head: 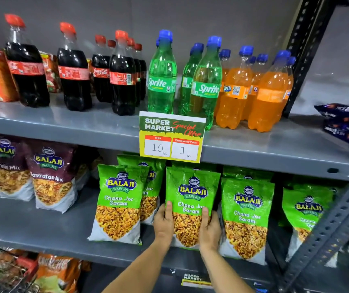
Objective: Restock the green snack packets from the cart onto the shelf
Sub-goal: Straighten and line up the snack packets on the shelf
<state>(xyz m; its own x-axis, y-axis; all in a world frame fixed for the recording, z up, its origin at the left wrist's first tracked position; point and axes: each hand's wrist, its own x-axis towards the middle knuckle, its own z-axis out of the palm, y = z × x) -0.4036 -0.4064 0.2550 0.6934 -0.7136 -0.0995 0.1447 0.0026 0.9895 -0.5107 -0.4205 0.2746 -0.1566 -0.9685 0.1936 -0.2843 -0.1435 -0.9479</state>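
A green Balaji "Chana Jor Garam" packet (pixel 191 191) stands upright on the middle grey shelf (pixel 42 231). My left hand (pixel 163 224) grips its lower left edge and my right hand (pixel 210 227) its lower right edge, thumbs on the front. More green packets stand beside it: one to the left (pixel 119 201), one behind that (pixel 150 176), one to the right (pixel 245 216), another at the far right (pixel 305 210). The cart (pixel 2 271) shows only as a wire corner at the bottom left.
Maroon Navratan Mix packets (pixel 51 176) stand at the left of the same shelf. Above, cola (pixel 74 70), Sprite (pixel 162 77) and Fanta bottles (pixel 234 92) line the upper shelf, with a price card (pixel 171 137) on its edge. A perforated steel upright (pixel 328 235) crosses the right.
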